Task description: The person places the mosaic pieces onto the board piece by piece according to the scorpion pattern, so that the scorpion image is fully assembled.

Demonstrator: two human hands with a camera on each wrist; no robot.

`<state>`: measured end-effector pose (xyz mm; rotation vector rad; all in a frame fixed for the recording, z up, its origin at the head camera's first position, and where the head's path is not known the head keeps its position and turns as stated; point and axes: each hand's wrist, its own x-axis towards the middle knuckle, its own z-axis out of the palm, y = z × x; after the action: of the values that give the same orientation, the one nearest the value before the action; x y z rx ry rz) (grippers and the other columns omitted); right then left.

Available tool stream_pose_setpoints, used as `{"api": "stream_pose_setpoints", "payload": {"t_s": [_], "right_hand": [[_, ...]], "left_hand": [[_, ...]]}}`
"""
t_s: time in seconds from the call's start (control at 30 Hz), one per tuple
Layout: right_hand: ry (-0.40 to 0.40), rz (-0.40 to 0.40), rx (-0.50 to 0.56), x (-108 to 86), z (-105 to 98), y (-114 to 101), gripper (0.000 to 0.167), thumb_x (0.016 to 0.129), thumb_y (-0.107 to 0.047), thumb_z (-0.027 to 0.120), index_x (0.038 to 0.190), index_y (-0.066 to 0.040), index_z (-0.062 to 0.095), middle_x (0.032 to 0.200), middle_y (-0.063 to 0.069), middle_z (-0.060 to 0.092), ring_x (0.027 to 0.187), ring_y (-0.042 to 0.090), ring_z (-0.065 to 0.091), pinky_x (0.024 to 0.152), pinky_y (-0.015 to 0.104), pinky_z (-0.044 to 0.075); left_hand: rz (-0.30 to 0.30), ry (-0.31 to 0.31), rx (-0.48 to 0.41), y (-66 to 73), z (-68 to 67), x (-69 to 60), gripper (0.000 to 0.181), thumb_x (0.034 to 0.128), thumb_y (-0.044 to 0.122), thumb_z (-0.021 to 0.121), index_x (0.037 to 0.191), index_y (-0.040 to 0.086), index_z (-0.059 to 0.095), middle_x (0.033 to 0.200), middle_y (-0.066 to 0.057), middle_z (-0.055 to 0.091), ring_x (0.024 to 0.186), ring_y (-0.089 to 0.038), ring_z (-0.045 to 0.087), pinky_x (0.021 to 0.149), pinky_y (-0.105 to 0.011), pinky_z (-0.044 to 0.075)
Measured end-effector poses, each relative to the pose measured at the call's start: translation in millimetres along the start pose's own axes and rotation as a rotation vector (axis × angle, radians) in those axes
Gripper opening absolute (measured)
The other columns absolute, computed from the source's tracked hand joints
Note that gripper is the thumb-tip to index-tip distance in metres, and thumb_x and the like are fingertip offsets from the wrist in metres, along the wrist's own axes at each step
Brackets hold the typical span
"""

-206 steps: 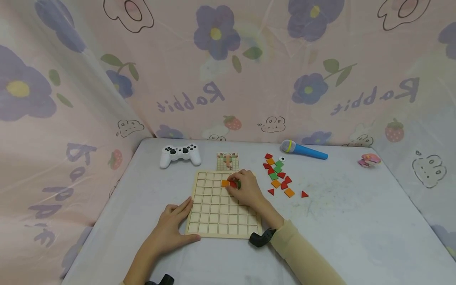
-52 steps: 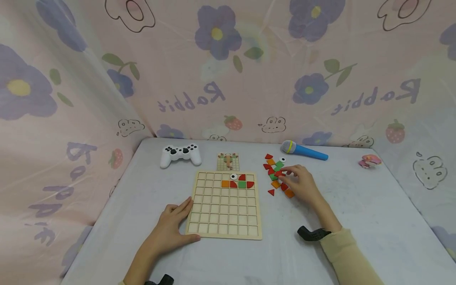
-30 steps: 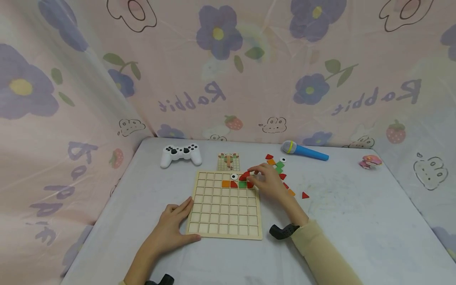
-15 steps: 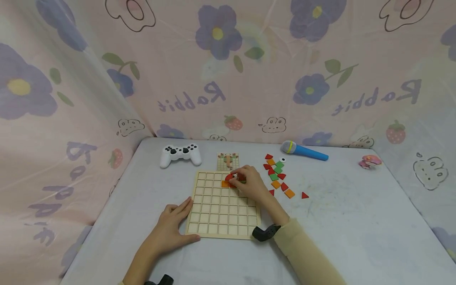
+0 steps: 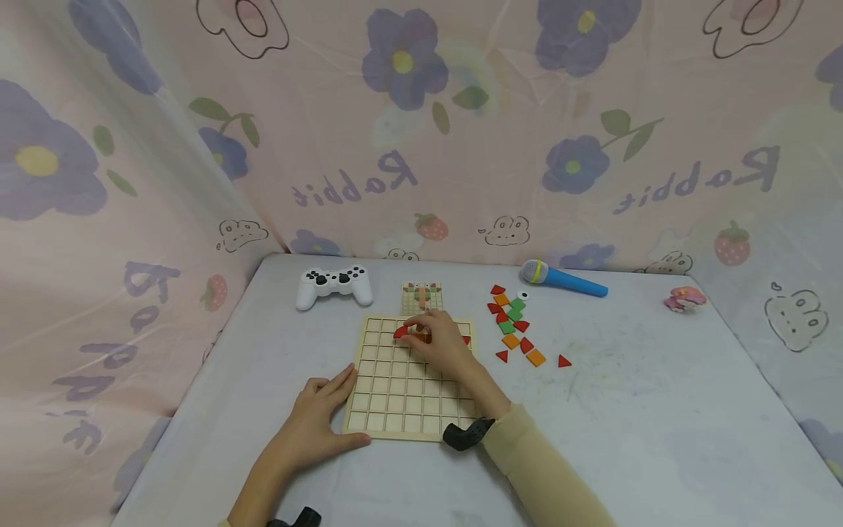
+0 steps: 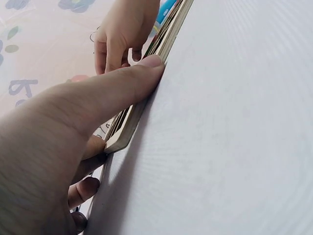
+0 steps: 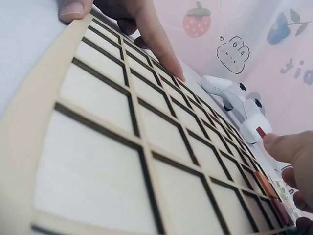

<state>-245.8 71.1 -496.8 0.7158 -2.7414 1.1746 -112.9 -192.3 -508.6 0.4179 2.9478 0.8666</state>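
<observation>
A wooden grid board [image 5: 385,384] lies flat on the table. My left hand [image 5: 317,423] braces its near left corner, with a straight index finger along the left side and the thumb against the front edge [image 6: 122,139]. Over the board's far rows, my right hand [image 5: 444,345] pinches a red piece [image 5: 400,332] with one curved side. In the right wrist view, the tip of this red piece [image 7: 260,131] shows above the grid. An orange square [image 7: 264,184] and a red tile [image 7: 280,211] sit in cells below that hand. Other tiles there are mostly hidden behind it.
Several loose red, orange and green pieces [image 5: 514,316] lie right of the board, with a white eye disc [image 5: 523,296]. A pattern card [image 5: 421,296] stands behind it. A white game controller [image 5: 334,286], blue microphone [image 5: 564,279] and pink trinket [image 5: 685,298] lie farther back.
My right hand has picked a red piece from the loose pile and carried it left across the board. An eye disc and further red tiles have been set in cells. The left hand stays put.
</observation>
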Motion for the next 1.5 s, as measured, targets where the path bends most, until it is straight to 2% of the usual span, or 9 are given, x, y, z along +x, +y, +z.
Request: {"api": "stream_pose_setpoints", "payload": {"t_s": [0.17, 0.37, 0.7, 1.0, 1.2, 1.5], "right_hand": [[0.004, -0.023, -0.043, -0.6, 4, 2, 0.029, 0.099, -0.031, 0.078, 0.12, -0.01, 0.079, 0.099, 0.004, 0.065, 0.091, 0.02, 0.05, 0.078, 0.036, 0.042], [0.002, -0.073, -0.117, -1.5, 7, 5, 0.027, 0.098, -0.03, 0.077, 0.118, -0.012, 0.079, 0.103, 0.005, 0.066, 0.091, 0.021, 0.052, 0.081, 0.039, 0.039], [-0.005, -0.061, -0.102, -2.3, 8, 10, 0.024, 0.097, -0.027, 0.078, 0.116, -0.012, 0.08, 0.103, 0.005, 0.066, 0.094, 0.022, 0.052, 0.085, 0.041, 0.041], [-0.016, -0.052, -0.096, -2.8, 8, 11, 0.025, 0.097, -0.027, 0.078, 0.117, -0.012, 0.079, 0.103, 0.004, 0.064, 0.095, 0.023, 0.051, 0.087, 0.041, 0.039], [-0.007, -0.06, -0.096, -2.9, 9, 11, 0.021, 0.097, -0.025, 0.078, 0.113, -0.012, 0.079, 0.101, 0.004, 0.065, 0.09, 0.02, 0.048, 0.084, 0.039, 0.038], [0.007, -0.056, -0.083, -2.7, 9, 11, 0.017, 0.096, -0.024, 0.079, 0.109, -0.013, 0.079, 0.109, 0.007, 0.069, 0.102, 0.028, 0.056, 0.092, 0.049, 0.044]], "left_hand": [[0.002, -0.004, -0.004, 0.4, 0.0, 0.4, 0.11, 0.0721, 0.063, 0.09, 0.16, 0.013, 0.047, 0.171, 0.005, 0.037, 0.129, -0.023, 0.043, 0.104, -0.052, 0.043], [-0.001, -0.006, 0.003, 0.5, 0.3, 0.0, 0.11, 0.0723, 0.064, 0.09, 0.16, 0.013, 0.047, 0.171, 0.005, 0.036, 0.13, -0.023, 0.043, 0.104, -0.052, 0.043], [0.013, 0.019, 0.004, 1.1, 0.2, -0.3, 0.11, 0.0719, 0.063, 0.09, 0.159, 0.011, 0.049, 0.17, 0.002, 0.04, 0.128, -0.024, 0.044, 0.103, -0.052, 0.044], [-0.003, -0.008, 0.006, 0.4, 0.4, 0.0, 0.111, 0.0726, 0.064, 0.089, 0.16, 0.013, 0.046, 0.172, 0.005, 0.035, 0.13, -0.023, 0.042, 0.104, -0.052, 0.043], [-0.004, -0.006, 0.003, 0.4, 0.0, -0.1, 0.11, 0.0726, 0.063, 0.09, 0.16, 0.012, 0.046, 0.172, 0.005, 0.035, 0.131, -0.024, 0.042, 0.105, -0.052, 0.043], [0.016, 0.013, 0.011, 0.3, 0.2, -0.4, 0.109, 0.0729, 0.064, 0.09, 0.159, 0.012, 0.049, 0.171, 0.003, 0.038, 0.129, -0.025, 0.044, 0.103, -0.053, 0.044]]}}
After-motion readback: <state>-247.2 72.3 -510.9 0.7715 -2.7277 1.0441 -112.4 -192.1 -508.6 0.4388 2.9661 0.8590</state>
